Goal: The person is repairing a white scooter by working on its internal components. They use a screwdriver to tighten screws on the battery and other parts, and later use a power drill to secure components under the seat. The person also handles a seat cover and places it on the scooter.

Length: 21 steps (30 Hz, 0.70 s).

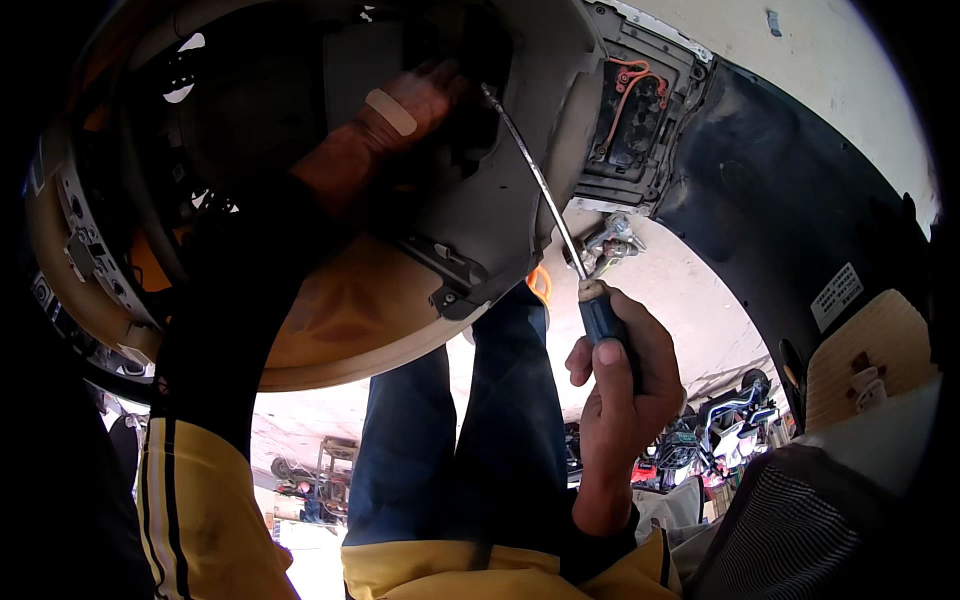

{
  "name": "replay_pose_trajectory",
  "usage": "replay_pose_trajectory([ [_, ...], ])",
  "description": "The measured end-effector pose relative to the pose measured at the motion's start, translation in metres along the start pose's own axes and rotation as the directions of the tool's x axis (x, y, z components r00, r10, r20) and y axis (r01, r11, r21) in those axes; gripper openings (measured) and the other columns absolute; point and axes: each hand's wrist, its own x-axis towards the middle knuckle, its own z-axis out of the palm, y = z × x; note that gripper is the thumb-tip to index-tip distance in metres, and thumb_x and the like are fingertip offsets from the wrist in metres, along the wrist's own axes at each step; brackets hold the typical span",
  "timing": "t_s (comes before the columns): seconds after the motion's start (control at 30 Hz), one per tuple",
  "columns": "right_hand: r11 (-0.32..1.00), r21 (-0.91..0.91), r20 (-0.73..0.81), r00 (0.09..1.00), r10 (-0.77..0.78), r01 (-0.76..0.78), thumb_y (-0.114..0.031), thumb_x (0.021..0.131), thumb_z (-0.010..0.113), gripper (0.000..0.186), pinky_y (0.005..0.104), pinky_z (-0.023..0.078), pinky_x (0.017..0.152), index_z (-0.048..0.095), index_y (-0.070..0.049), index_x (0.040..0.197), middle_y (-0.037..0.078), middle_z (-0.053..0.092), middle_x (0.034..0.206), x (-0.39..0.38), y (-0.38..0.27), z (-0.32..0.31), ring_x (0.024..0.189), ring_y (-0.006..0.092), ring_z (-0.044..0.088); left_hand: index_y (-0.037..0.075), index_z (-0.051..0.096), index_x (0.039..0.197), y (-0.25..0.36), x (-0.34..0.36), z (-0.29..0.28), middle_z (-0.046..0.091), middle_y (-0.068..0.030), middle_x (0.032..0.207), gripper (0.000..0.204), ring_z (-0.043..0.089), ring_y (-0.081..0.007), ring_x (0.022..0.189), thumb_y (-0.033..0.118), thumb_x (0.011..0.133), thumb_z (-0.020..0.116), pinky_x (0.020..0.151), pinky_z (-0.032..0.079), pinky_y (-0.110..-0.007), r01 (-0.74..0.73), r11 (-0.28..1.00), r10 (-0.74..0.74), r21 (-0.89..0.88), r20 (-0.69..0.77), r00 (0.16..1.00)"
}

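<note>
My right hand [630,385] is closed around the dark blue handle of a long-shafted screwdriver [545,190]. Its metal shaft slants up and left, the tip close to the fingers of my left hand [405,108]. That hand, with a plaster strip [390,112] on its back, reaches into the dark hollow of a large curved shell [530,170]. Shadow and blur hide its fingers, so what they touch cannot be made out. Near the shell's lower edge a small dark bracket [450,275] is fixed to its inner wall.
Beyond the shell's right edge is a dark recessed frame [640,120] with orange-red cables. A curved dark panel [760,170] arches along the right side, with corrugated cardboard [870,350] below it. A metallic tool [610,245] lies on the pale floor. Clutter [725,430] stands lower right.
</note>
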Motion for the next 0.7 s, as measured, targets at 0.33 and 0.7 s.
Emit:
replay_pose_trajectory([
  [0.33, 0.51, 0.814, 0.086, 0.926, 0.367, -0.278, -0.031, 0.107, 0.052, 0.046, 0.025, 0.042, 0.051, 0.055, 0.008, 0.131, 0.021, 0.068, 0.11, -0.078, 0.083, -0.021, 0.061, 0.0114, 0.057, 0.009, 0.052, 0.145, 0.001, 0.011, -0.012, 0.055, -0.0162, 0.145, 0.048, 0.055, -0.0318, 0.132, 0.008, 0.097, 0.051, 0.096, 0.053, -0.044, 0.263, 0.958, -0.229, -0.119, 0.237, 0.944],
  [0.7, 0.684, 0.639, -0.095, 0.847, 0.524, -0.351, -0.03, 0.103, 0.056, 0.043, 0.0267, 0.042, 0.051, 0.06, 0.005, 0.128, 0.02, 0.071, 0.103, -0.102, 0.163, -0.067, 0.055, 0.015, 0.054, 0.009, 0.054, 0.141, -0.026, 0.002, 0.009, 0.058, -0.0141, 0.129, 0.042, 0.059, -0.0352, 0.125, 0.014, 0.099, 0.048, 0.098, 0.053, -0.044, -0.22, 0.974, 0.225, 0.058, -0.091, 0.97],
])
